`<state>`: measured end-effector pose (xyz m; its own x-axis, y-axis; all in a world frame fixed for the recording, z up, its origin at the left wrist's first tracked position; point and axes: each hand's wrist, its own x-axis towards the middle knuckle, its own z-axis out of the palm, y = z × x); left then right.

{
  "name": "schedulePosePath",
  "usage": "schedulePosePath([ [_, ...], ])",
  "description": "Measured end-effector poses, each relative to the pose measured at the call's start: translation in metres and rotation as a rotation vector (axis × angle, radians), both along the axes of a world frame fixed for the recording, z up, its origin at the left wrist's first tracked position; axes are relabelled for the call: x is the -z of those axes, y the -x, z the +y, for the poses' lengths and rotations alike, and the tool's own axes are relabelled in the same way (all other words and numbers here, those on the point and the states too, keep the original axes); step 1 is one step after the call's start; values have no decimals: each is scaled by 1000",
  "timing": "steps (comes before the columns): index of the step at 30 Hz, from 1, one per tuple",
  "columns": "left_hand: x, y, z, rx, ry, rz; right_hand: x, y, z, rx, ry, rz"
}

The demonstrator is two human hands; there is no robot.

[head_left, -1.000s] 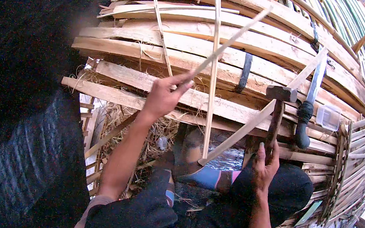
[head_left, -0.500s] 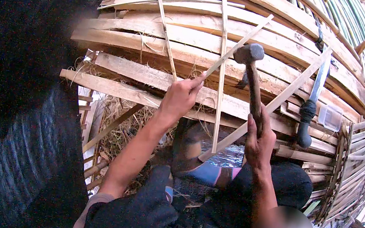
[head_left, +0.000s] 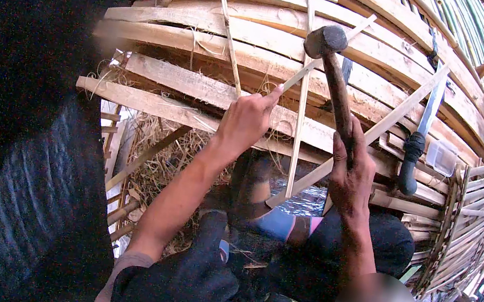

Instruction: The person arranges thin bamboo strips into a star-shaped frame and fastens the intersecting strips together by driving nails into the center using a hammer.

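Observation:
My right hand [head_left: 353, 167] is wrapped round the wooden handle of a hammer [head_left: 337, 93]. Its dark, blunt head is lifted over the planks and hides part of a thin wooden strip [head_left: 297, 78]. The near end of that slanting strip is in my left hand [head_left: 246, 119], fingers closed and index finger stretched along it. Crossing under the slanting strip is another thin strip [head_left: 297, 135]. A third narrow strip [head_left: 228, 29] runs up from beside my left knuckles. To the right of the hammer, a wider flat slat [head_left: 390, 120] lies diagonally, passing behind my right wrist.
Long rough planks [head_left: 172, 67] form the work surface, with gaps between them. A machete [head_left: 411, 158] with a dark handle lies at the right, beside a clear plastic box [head_left: 441, 158]. Dry shavings [head_left: 157, 155] are heaped below. A slatted bamboo frame [head_left: 474, 211] stands further right.
The hammer head has risen and appears larger, closer to the camera. My left hand keeps its hold on the slanting strip. The view has shifted slightly.

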<state>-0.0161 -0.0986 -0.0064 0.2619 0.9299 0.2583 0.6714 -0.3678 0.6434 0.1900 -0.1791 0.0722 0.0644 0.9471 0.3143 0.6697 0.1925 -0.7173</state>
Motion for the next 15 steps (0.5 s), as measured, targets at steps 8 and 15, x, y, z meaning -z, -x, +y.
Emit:
schedulePosePath([
  [8,-6,0,-1,-2,63,63,-4,4,5,54,227,-46],
  [15,0,0,2,-5,33,61,39,4,-5,75,176,-137],
])
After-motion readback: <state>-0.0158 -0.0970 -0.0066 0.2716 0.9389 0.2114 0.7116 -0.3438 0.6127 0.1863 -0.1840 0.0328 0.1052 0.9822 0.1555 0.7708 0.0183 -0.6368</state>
